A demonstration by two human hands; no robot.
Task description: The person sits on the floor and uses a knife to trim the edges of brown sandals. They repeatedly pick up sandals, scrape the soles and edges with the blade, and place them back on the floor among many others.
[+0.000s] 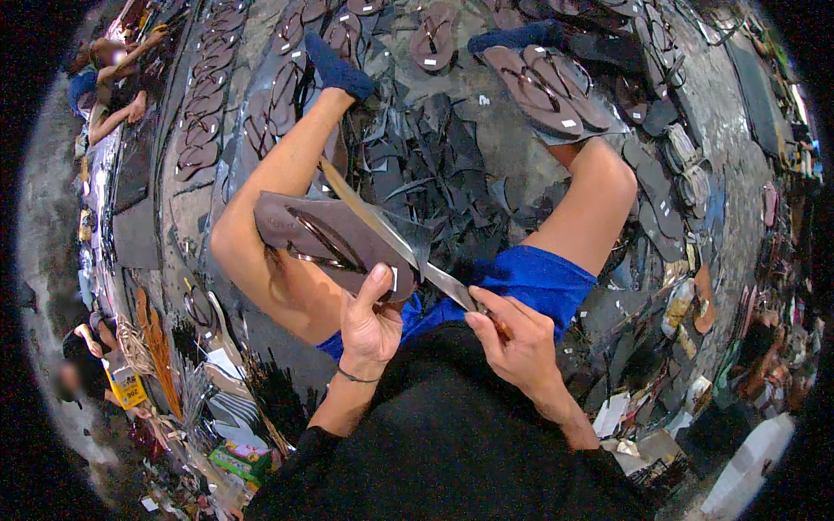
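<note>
My left hand [372, 326] grips a brown flip-flop [358, 227] by its heel end, thumb on top near a small white label. Its glossy dark straps face up, and the toe end points away to the upper left over my left thigh. In my right hand [519, 346] is a long knife [450, 287], held by a handle mostly hidden in the fingers. The narrow blade runs diagonally up and left along the right edge of the sole. Beside the blade, a thin dark scrap [417, 244] hangs at the sole's edge.
Dark offcuts [426, 161] lie heaped between my legs. Rows of flip-flops [208, 95] cover the floor at far left, and a pair [540, 91] sits by my right foot. A green box [241, 460] and cords lie near left. Other people [113, 87] sit at the left edge.
</note>
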